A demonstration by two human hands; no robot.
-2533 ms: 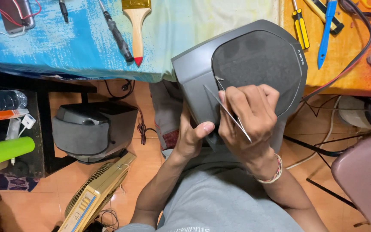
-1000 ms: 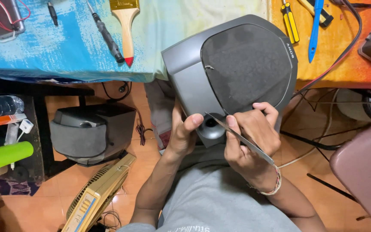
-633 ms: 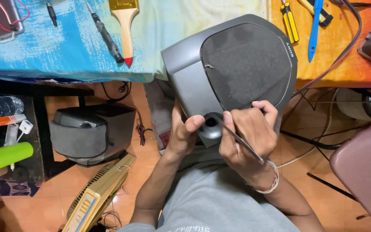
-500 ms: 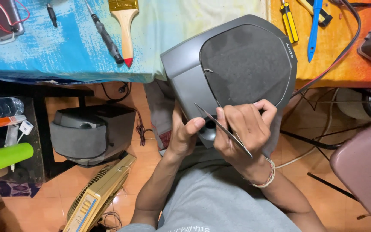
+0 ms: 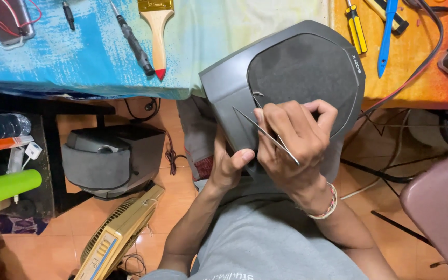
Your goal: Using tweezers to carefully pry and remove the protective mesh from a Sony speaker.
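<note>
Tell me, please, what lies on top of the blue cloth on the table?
On the blue cloth lie a wooden paintbrush, a dark screwdriver and a phone with red wires. The grey speaker covers its right edge.

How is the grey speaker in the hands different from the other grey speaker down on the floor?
The held speaker is tipped up in the lap, gripped by the left hand, with the right hand working thin tweezers at its front cover; the floor speaker sits untouched under the table. The held one faces the camera with its dark rounded cover; the floor one mostly shows its top. Both are grey with fabric fronts.
</note>
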